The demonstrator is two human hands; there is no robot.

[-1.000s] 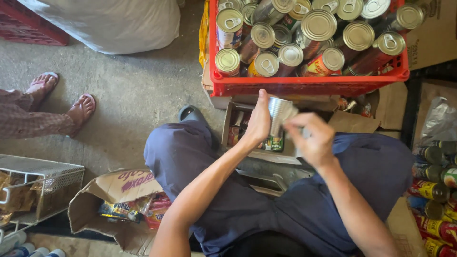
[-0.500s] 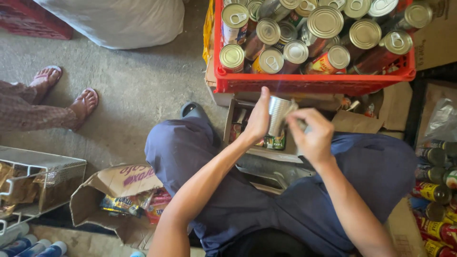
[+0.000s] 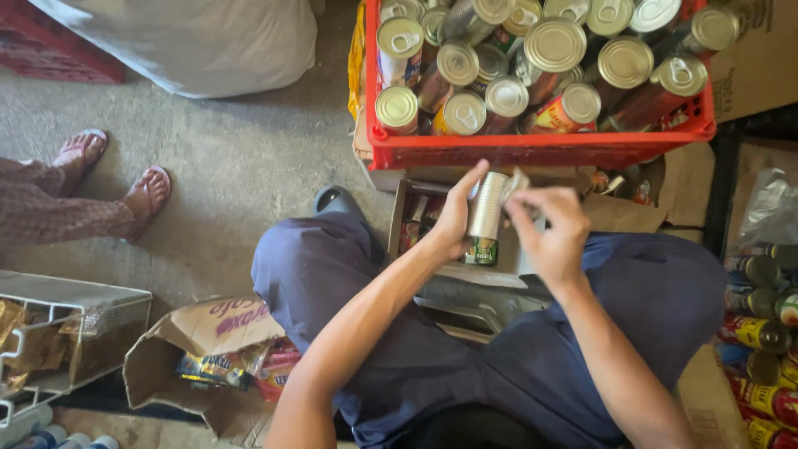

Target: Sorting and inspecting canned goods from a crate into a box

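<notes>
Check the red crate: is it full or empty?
Full: the red crate is packed to its rim with cans, lying mostly tipped, lids showing.

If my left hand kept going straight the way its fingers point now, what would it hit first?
The left hand holds a bare silver tin can, fingers pointing up and away. Straight on, it would probably first meet the near wall of the red plastic crate, though depth is unclear.

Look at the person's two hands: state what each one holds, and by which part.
The left hand grips a bare metal can by its side wall. The right hand pinches a small silvery piece at the can's top end between its fingers.
</notes>
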